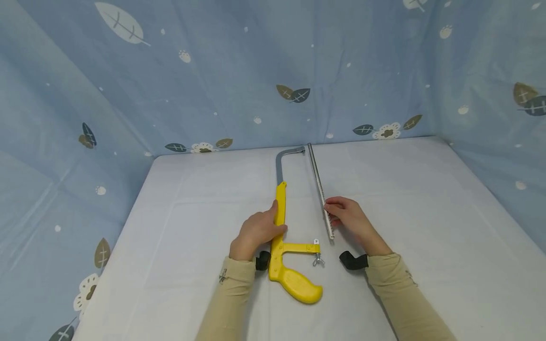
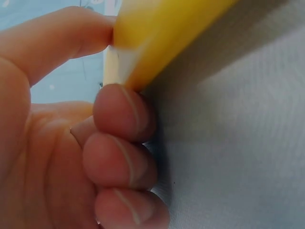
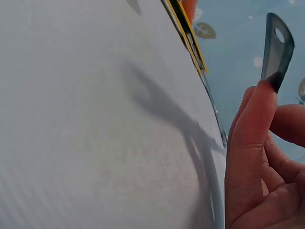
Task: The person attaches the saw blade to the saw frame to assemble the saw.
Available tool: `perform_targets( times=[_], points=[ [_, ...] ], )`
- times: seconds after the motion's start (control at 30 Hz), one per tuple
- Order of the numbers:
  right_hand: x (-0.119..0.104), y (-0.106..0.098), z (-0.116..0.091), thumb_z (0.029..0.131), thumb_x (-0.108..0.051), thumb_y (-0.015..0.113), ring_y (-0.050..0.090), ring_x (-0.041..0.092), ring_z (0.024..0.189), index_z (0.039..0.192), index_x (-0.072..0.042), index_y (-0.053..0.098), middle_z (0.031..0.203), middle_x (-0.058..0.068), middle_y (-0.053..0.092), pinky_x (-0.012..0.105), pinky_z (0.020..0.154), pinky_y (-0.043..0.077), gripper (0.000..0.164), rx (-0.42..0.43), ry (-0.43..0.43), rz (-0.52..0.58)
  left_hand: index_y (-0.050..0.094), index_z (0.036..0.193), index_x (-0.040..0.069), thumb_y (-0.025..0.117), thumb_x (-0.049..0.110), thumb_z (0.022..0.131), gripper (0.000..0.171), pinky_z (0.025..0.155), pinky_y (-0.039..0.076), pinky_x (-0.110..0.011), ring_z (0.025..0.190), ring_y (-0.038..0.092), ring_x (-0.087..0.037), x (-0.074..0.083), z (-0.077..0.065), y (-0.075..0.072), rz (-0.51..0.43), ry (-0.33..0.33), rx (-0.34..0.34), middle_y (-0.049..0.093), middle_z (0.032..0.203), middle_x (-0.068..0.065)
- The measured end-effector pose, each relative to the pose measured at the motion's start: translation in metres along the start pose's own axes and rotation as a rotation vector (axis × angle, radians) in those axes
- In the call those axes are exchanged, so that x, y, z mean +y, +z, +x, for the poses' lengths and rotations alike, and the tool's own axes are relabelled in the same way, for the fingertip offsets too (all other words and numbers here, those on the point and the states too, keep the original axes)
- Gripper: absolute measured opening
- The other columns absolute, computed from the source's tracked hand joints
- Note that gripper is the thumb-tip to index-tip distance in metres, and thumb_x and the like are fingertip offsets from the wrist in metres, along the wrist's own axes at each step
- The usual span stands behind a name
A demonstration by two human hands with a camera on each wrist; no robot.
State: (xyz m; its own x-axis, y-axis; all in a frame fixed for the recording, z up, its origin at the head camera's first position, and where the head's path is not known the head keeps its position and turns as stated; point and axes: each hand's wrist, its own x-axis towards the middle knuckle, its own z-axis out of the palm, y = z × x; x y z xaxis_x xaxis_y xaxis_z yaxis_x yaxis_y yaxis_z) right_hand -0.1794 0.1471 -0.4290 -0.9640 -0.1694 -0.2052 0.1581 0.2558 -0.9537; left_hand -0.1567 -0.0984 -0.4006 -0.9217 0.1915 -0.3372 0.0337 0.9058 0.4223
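Leaf-print fabric [image 1: 239,71] behind, left hand [image 1: 257,233] grips hacksaw frame [image 1: 280,195]; right hand [image 1: 351,220] pinches blade [image 1: 316,173], holed tip [image 3: 273,53] clear only in right-wrist view.

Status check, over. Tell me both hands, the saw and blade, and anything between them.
Left hand grips saw. Right hand pinches blade. Blade unmounted, beside saw's open side. Nothing seen between them.

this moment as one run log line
left hand: grips yellow-and-grey hacksaw frame | right hand: pinches long straight silvery metal blade | blade: unmounted
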Motion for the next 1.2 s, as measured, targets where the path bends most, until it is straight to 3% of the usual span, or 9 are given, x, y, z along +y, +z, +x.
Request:
perform_targets(
  times=[0.2,0.93,1.2],
  points=[
    [0.003,0.006,0.001,0.088,-0.023,0.055,0.054,0.020,0.078,0.117,0.001,0.052,0.100,0.014,0.059,0.030,0.064,0.049,0.038,0.001,0.022,-0.019,0.018,0.144,0.016,0.055,0.044,0.082,0.077,0.080,0.039,-0.036,0.093,0.051,-0.020,-0.002,0.000,0.002,-0.016,-0.012,-0.001,0.053,0.121,-0.011],
    [0.003,0.008,0.003,0.088,-0.028,0.056,0.054,0.019,0.087,0.120,-0.002,0.052,0.106,0.012,0.057,0.029,0.067,0.048,0.042,0.009,0.063,-0.006,0.018,0.144,0.016,0.055,0.044,0.082,0.078,0.076,0.040,-0.035,0.084,0.051,-0.019,0.002,0.002,0.000,0.004,-0.007,0.002,0.057,0.112,-0.010],
    [0.004,0.013,0.002,0.088,-0.024,0.056,0.056,0.018,0.080,0.119,-0.001,0.052,0.099,0.013,0.059,0.028,0.063,0.048,0.039,0.002,0.074,0.038,0.017,0.144,0.016,0.056,0.044,0.082,0.078,0.082,0.039,-0.038,0.094,0.051,-0.022,-0.001,0.001,0.003,-0.017,-0.023,-0.013,0.052,0.122,-0.011]
  ],
)
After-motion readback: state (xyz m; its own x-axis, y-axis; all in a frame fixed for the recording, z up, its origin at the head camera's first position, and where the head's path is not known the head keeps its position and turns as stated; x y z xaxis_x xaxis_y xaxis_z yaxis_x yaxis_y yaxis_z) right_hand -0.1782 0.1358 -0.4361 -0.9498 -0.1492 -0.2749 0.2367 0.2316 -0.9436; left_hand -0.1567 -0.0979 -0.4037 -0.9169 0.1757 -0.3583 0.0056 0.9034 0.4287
